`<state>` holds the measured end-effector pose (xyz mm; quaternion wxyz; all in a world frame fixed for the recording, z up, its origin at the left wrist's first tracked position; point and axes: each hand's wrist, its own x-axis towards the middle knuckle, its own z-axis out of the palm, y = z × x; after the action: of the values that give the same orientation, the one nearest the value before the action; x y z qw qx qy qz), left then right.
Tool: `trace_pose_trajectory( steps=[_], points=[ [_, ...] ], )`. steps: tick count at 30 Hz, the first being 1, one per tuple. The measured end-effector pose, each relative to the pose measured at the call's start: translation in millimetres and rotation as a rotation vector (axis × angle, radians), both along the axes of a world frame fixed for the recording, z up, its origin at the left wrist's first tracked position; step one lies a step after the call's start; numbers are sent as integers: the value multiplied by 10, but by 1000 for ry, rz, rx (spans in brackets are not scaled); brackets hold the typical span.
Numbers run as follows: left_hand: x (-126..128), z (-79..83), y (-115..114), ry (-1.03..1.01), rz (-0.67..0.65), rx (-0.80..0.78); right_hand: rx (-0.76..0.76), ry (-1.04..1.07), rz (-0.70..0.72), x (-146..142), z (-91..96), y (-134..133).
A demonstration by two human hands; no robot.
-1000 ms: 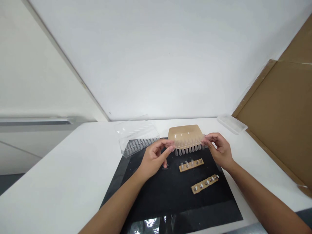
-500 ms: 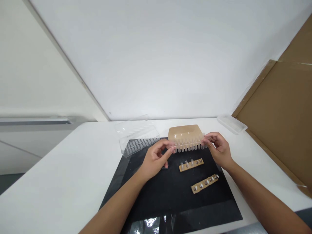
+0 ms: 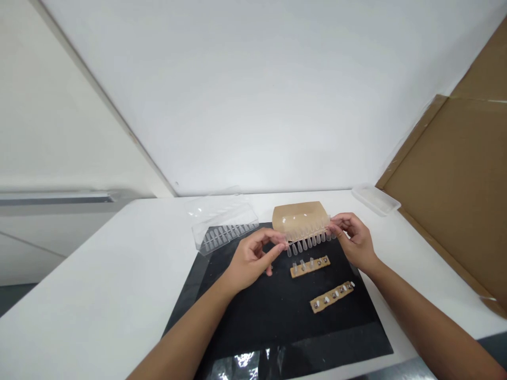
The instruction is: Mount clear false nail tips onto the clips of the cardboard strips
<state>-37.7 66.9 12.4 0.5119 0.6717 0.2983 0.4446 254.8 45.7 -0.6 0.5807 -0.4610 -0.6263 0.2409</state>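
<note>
A strip of clear false nail tips (image 3: pixel 309 242) stretches between my two hands, above the back of the black mat (image 3: pixel 273 311). My left hand (image 3: pixel 253 256) pinches its left end with thumb and fingers. At the other end, my right hand (image 3: pixel 354 238) is closed on the strip. Behind it lies a tan card (image 3: pixel 299 212) with small white bits on it. In front is a brown strip (image 3: pixel 310 267) bearing studs, some with clear tips standing on them. Closer to me, a second brown strip (image 3: pixel 331 297) carries studs with small white pieces.
A clear plastic box (image 3: pixel 225 232) with more nail tips sits at the mat's back left corner. A translucent tray (image 3: pixel 376 200) stands on the white table (image 3: pixel 119 295) at the back right. Cardboard (image 3: pixel 455 195) rises along the right side, and a white wall closes the back.
The strip of nail tips has tilted, its left end now slightly lower, with the tips turned more toward me. Both hands keep their hold and have barely moved.
</note>
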Motion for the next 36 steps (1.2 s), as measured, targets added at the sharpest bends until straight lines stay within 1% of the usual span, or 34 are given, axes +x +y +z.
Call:
trace_pose_trajectory(
  steps=[7,14,18,25,32,36],
  points=[
    [-14,5,-38,12,-96,-22,-6,-26,-29,-3,23,10],
    [-13,9,-52,34,-73,-31,-10,1,-28,-10,44,5],
    [-2,11,-54,23,-39,-35,-10,-8,-31,-7,37,6],
    [19,-35,-23,-33,40,-37,-7,-18,-46,-23,75,-7],
    [5,22,-27,-23,12,-32,-9,-61,-10,-16,41,-3],
    [4,25,-33,-2,23,-35,-12,-60,1,-6,29,1]
  ],
)
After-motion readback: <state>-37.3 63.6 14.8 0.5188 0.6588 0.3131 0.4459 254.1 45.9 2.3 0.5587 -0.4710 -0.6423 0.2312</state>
